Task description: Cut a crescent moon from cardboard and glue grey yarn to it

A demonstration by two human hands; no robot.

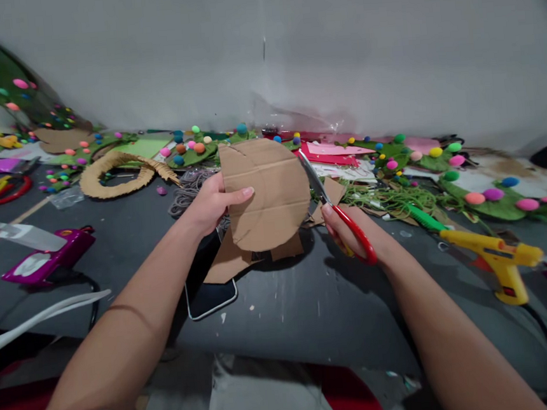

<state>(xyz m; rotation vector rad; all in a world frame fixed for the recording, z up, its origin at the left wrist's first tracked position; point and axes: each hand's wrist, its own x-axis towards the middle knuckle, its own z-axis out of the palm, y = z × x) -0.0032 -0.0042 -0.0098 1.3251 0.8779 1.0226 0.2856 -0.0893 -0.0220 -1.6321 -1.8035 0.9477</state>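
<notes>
My left hand (213,204) grips a piece of cardboard (273,195) by its straight left side, thumb on top. The piece's right side is cut to a rounded curve. A pair of scissors (349,224) with red and yellow handles is in my right hand (340,228). Their blades point up and away, close to the cardboard's right edge; whether they touch it I cannot tell. Below the piece lie cardboard scraps (228,260) and a phone (212,299) with a dark screen, partly covered. A bundle of grey cord (193,189) sits behind my left hand.
A yellow glue gun (498,258) lies at the right, a purple glue gun (51,256) at the left. Farther back are a cardboard ring (117,174), other scissors (1,190), green cord (388,198) and green felt pieces with pom-poms (488,202). A wall (259,46) stands behind the table.
</notes>
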